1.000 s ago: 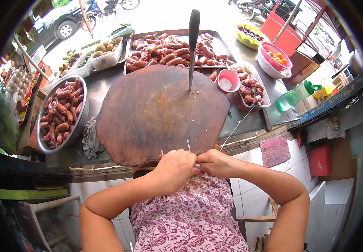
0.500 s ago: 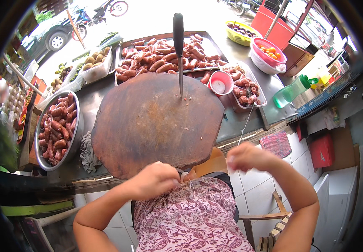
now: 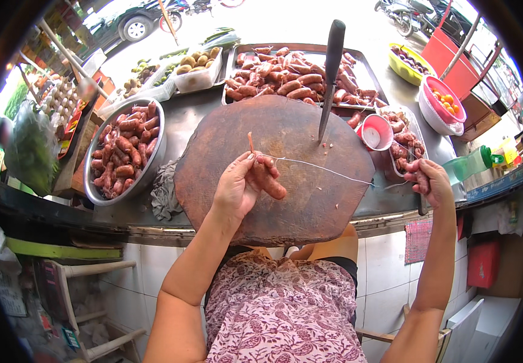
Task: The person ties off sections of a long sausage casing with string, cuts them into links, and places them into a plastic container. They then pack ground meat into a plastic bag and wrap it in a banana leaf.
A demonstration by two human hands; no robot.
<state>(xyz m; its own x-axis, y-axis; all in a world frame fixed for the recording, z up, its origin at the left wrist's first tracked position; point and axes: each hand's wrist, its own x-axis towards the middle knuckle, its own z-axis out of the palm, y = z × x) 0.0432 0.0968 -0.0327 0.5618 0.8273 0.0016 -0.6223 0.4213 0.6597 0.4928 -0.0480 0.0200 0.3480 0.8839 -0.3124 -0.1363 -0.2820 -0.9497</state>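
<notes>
My left hand [image 3: 237, 187] is closed around a short red sausage [image 3: 267, 183], held over the round wooden chopping block [image 3: 231, 139]. A white string [image 3: 322, 167] runs from this sausage across the block toward the right. Out past the block's right edge, my right hand [image 3: 435, 184] pinches another small sausage piece [image 3: 419, 175]. Close to it stands a clear plastic tub [image 3: 417, 124] filled with sausages. A knife [image 3: 331, 78] is upright, its tip in the block.
A metal basin [image 3: 161, 145] of sausages stands left, beside a grey rag [image 3: 164, 190]. Behind the block lies a metal tray [image 3: 367, 60] heaped with sausages. A red cup [image 3: 376, 132], a green bottle [image 3: 470, 164] and a pink basket [image 3: 426, 97] of orange fruit are on the right.
Both hands have moved up from near my lap. The left now holds a sausage over the block, and the right has reached out to the tub's side. My view has shifted left.
</notes>
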